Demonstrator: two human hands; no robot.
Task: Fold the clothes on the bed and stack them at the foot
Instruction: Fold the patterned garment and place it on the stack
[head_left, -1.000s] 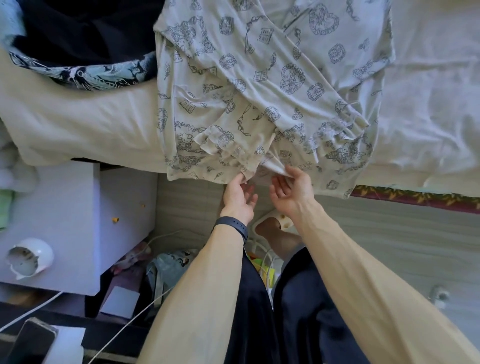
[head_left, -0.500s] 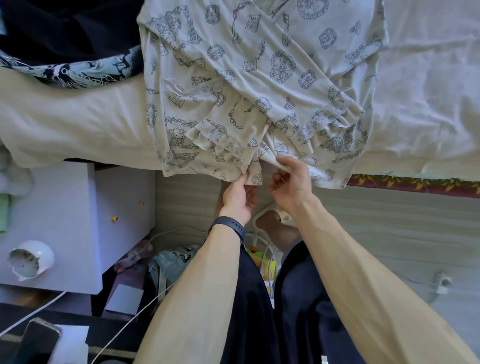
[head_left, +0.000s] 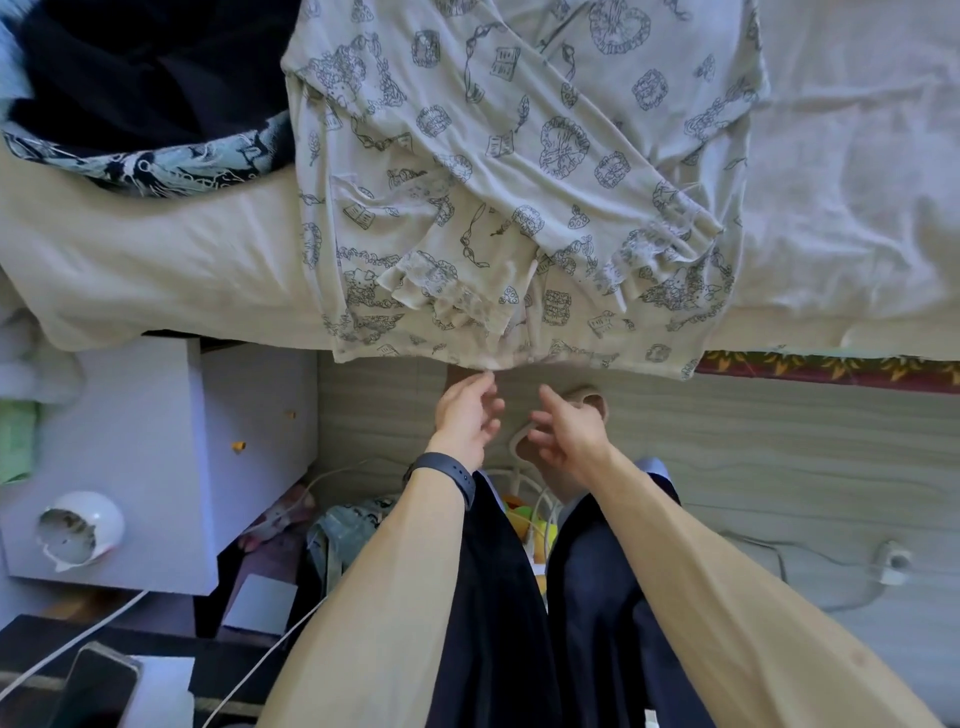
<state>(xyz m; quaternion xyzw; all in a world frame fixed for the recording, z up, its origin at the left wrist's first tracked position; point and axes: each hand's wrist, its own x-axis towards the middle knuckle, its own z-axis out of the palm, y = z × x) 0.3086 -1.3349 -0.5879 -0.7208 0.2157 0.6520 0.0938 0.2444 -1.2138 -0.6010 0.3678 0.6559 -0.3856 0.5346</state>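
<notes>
I've got the printed top (head_left: 519, 171) laid out on the bed (head_left: 130, 260), its hem draped over the near edge right above both hands and its length running away from me. The left hand (head_left: 465, 418) is just under the hem, nearer than the right hand (head_left: 569, 439). Both grips are loose, fingers spread, holding nothing.

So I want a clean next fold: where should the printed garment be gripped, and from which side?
Probably by the lower hem of the printed garment, near its two corners, coming from below. That edge hangs free past the bed, so fingers can get behind it; the rest lies flat. The left hand and right hand are open just beneath.
</notes>
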